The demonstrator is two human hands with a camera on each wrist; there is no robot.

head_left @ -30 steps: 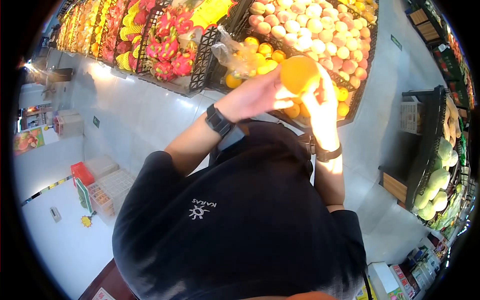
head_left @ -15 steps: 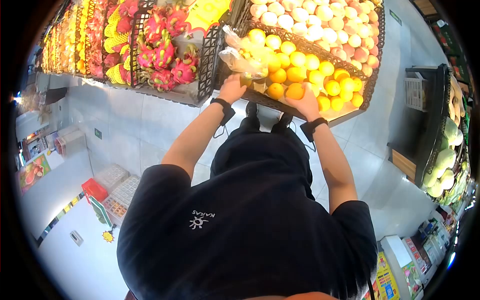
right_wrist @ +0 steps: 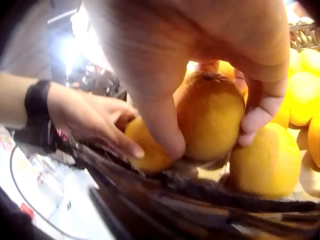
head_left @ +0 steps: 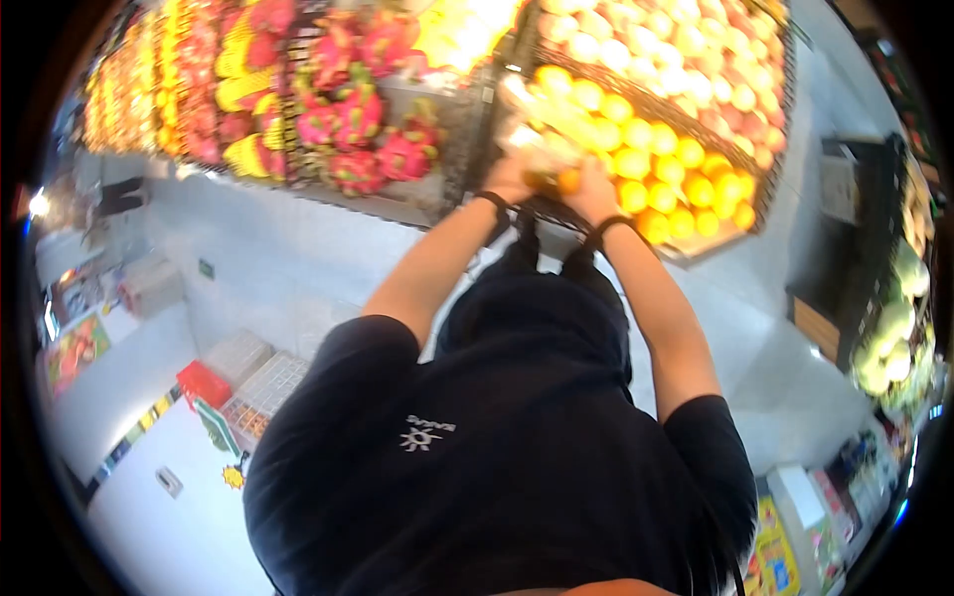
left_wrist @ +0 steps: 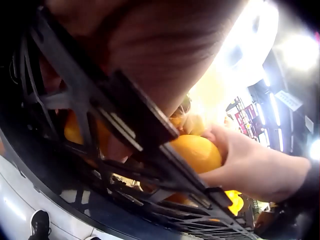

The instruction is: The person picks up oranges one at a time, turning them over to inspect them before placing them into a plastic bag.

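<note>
My right hand (right_wrist: 200,45) grips an orange (right_wrist: 212,122) just inside the front wall of the black crate (left_wrist: 150,155), thumb on one side and fingers on the other. Close beside it, my left hand (right_wrist: 87,112) reaches over the crate wall and holds another orange (right_wrist: 145,145), its thumb across the fruit. In the left wrist view the crate's lattice covers part of the left fingers. From the head view, the left hand (head_left: 509,179) and right hand (head_left: 593,194) are close together at the crate's left front corner. A clear plastic bag (head_left: 532,124) lies behind them.
More oranges (head_left: 664,169) fill the crate to the right. Peaches (head_left: 686,65) lie in the crate behind. Dragon fruit (head_left: 353,119) sits in a bin to the left. A shelf of pale green melons (head_left: 889,333) stands at far right.
Both hands held an orange up together at first, then came down to the crate. The right hand has since moved left with an orange, close to the left hand. The head view has shifted.
</note>
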